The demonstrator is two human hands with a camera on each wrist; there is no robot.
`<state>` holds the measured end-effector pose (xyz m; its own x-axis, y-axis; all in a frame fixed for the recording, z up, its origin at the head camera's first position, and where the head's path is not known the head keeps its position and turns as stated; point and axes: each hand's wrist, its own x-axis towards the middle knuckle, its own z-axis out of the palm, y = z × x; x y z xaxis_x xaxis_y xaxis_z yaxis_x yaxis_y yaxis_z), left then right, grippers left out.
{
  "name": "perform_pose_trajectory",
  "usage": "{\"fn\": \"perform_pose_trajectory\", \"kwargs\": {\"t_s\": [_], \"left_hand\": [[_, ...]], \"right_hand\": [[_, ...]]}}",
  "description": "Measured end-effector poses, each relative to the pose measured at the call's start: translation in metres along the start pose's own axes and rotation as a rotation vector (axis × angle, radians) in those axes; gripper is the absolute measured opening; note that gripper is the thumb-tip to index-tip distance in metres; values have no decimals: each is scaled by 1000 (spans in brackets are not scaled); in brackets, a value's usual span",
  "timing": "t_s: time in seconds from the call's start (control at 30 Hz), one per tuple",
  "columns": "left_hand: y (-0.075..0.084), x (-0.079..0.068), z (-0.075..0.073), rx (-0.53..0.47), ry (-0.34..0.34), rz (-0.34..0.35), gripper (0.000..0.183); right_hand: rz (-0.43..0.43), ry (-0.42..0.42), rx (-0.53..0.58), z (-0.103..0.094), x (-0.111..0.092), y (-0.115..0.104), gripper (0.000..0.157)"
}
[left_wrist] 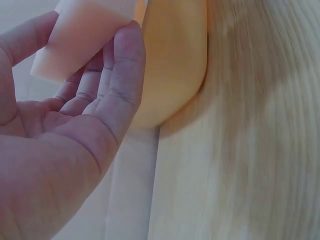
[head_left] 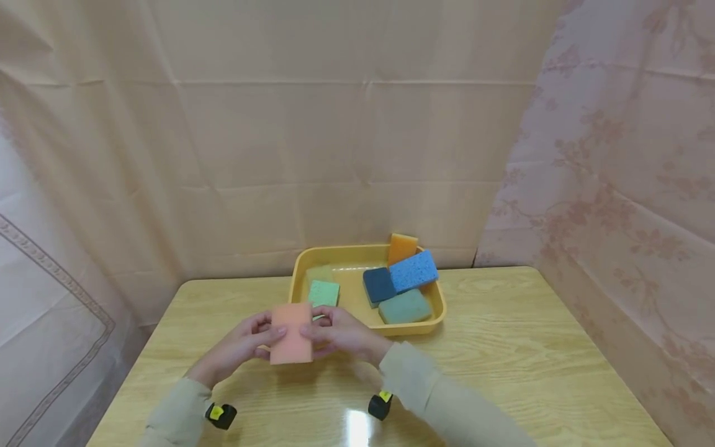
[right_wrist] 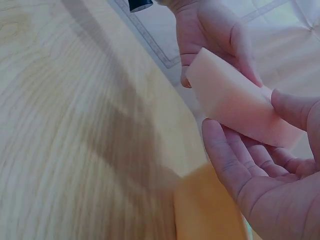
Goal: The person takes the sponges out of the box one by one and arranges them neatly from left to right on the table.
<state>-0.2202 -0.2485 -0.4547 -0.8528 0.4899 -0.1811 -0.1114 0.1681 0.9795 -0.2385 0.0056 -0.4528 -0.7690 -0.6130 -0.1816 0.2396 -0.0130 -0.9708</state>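
Note:
A pink sponge (head_left: 292,335) is held up over the table in front of the tray, its broad face toward the head camera. My left hand (head_left: 246,343) grips its left edge, thumb on the near face and fingers behind. From the other side my right hand (head_left: 343,334) pinches the right edge the same way. In the right wrist view the sponge (right_wrist: 235,100) spans between both hands, with the right fingertips along its underside. The left wrist view shows one end of the sponge (left_wrist: 85,40) between thumb and fingers.
Behind the hands a yellow tray (head_left: 363,331) stands on the wooden table (head_left: 503,347). In it lie a green sponge (head_left: 324,293), a dark blue one (head_left: 378,285), a speckled blue one (head_left: 414,272), a grey-green one (head_left: 405,307) and an orange one (head_left: 402,248). A curtain (head_left: 335,136) hangs behind.

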Motion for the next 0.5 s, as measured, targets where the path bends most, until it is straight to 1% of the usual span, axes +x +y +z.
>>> {"fn": "perform_pose_trajectory", "kwargs": {"t_s": [0.13,0.23,0.4,0.5], "left_hand": [[-6,-15,-9,6,49,-32,48],[-10,-24,-15,7,72,-56,51],[-14,-34,-24,23,119,-98,61],[-16,-38,-29,52,145,-114,65]], "right_hand": [[18,-5,8,16,7,5,34],[14,-12,-2,26,12,11,30],[15,-44,-33,36,20,18,32],[24,-65,-54,39,24,20,34]]}}
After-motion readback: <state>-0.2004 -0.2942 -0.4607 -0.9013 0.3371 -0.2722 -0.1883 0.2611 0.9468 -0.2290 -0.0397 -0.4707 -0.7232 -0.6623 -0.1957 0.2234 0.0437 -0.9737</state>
